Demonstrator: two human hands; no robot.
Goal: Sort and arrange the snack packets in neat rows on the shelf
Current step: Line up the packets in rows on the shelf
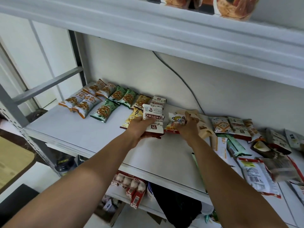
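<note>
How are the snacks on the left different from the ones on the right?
The left packets lie in neat rows, sorted by colour; the right packets lie jumbled and overlapping. The left packets match in size; the right packets vary. Both groups rest on the white shelf.

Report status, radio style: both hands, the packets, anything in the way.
Left hand grips white-and-red packet. Right hand grips orange-and-white packet. Unsorted pile crowds the right side.

We face a white wall (230,89) with a dark cable (180,78) running down it, grey perforated uprights (16,116) carrying the white shelf (79,135) at its left end, and a pale wooden tabletop (13,162) beyond that edge.
</note>
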